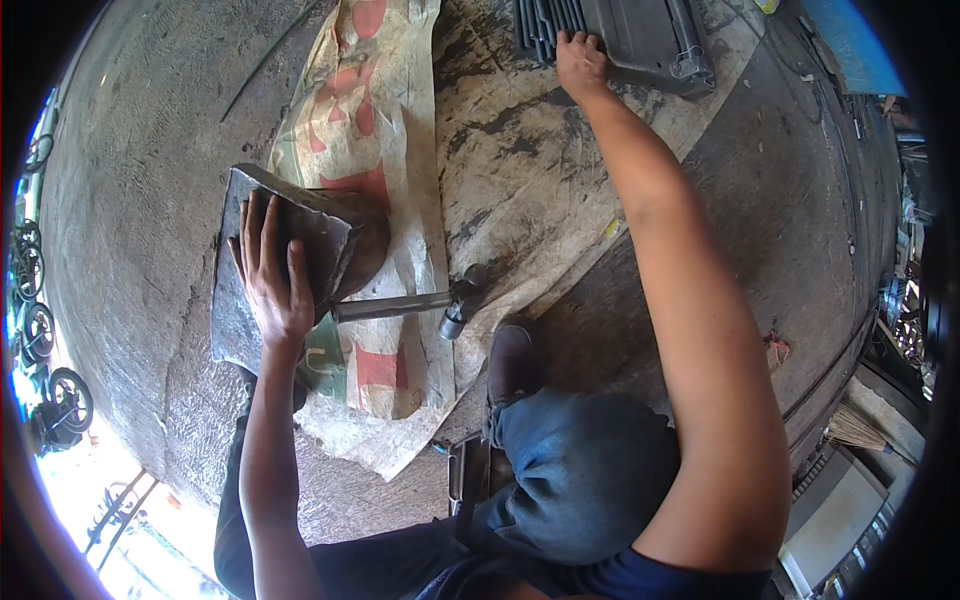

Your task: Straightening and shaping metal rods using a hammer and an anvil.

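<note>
My left hand (pixel 270 275) lies flat with fingers stretched on the top of a dark, angular metal block (pixel 325 215), which has a worn, uneven edge. Beside it, on a printed woven sack (pixel 395 250), rests a hammer (pixel 400 306) with its head toward my foot. My right arm reaches far forward. At its end my right hand (pixel 582 66) has its fingers curled over one of several thin dark metal bars (pixel 538 25). Right of these bars sits a stack of dark metal channel pieces (pixel 645 45); the top edge of the picture cuts both off.
A pale, stained sheet (pixel 520 190) covers part of the concrete floor (pixel 140 230). My shoe (pixel 514 360) and bent knee are close to the hammer. Motorcycles (pixel 65 405) stand at the far left. On the right lie a broom (pixel 858 430) and assorted scrap.
</note>
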